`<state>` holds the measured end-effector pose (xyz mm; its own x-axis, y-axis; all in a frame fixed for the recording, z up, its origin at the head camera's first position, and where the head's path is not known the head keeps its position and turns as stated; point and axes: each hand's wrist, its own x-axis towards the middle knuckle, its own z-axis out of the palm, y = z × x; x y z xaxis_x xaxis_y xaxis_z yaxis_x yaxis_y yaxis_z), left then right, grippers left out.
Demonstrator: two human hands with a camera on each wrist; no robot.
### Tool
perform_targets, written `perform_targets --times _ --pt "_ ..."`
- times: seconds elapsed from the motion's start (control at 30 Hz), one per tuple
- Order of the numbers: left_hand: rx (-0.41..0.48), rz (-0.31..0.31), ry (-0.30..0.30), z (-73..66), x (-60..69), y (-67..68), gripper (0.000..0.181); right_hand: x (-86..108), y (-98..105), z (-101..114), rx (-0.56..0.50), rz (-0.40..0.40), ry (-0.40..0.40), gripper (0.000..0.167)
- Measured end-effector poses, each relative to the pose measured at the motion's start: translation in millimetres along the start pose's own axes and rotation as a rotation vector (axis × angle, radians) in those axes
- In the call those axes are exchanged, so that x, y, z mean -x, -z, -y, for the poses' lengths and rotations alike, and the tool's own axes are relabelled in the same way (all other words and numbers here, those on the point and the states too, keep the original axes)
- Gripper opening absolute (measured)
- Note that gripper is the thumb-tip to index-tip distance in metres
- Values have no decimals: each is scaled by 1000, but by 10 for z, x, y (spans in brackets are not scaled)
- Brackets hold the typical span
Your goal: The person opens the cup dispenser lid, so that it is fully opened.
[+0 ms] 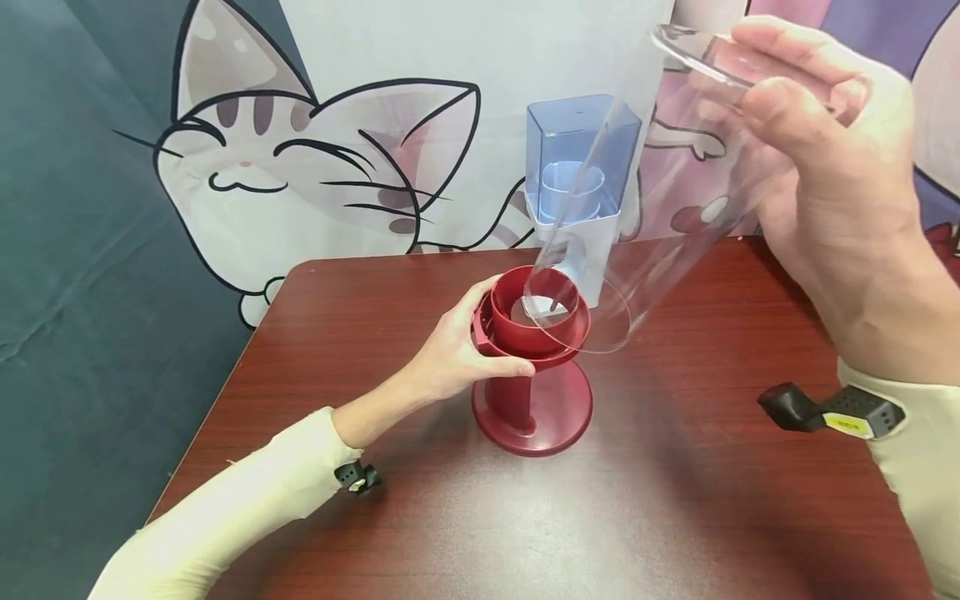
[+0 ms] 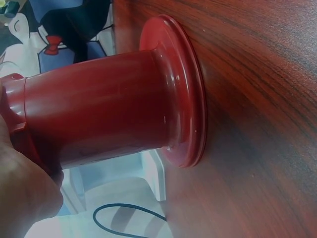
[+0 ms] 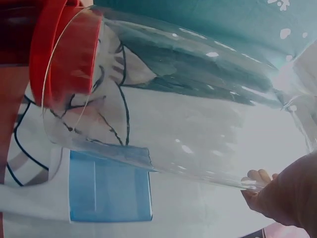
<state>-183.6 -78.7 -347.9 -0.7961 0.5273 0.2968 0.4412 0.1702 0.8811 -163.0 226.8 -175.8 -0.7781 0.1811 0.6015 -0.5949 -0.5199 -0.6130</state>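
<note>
A red dispenser stand (image 1: 517, 404) with a round foot and a cup-like top stands upright on the table. My left hand (image 1: 457, 354) grips the side of its top, thumb in front. My right hand (image 1: 840, 142) holds a clear plastic cylinder (image 1: 675, 221) by its rimmed upper end, fingers at the edge. The cylinder slants down to the left, its lower end overlapping the right side of the red top. In the right wrist view, the red collar (image 3: 42, 59) shows partly through the cylinder's end (image 3: 163, 99); whether they touch, I cannot tell.
Behind the stand is a white dispenser with a blue see-through container (image 1: 581, 150). The brown wooden table (image 1: 360, 333) ends at a back edge against a cartoon-cat cloth (image 1: 300, 192). A green curtain (image 1: 67, 250) hangs at the left.
</note>
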Motion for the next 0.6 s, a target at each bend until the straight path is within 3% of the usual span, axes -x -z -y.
perform_targets --times 0.23,0.43,0.6 --pt "18 5 -13 6 -4 -4 96 -54 368 74 -34 -34 20 64" --pt "22 4 -10 -5 5 2 96 -55 695 115 28 -48 46 72" --pt "16 6 2 -15 16 5 96 22 822 129 42 -80 78 74"
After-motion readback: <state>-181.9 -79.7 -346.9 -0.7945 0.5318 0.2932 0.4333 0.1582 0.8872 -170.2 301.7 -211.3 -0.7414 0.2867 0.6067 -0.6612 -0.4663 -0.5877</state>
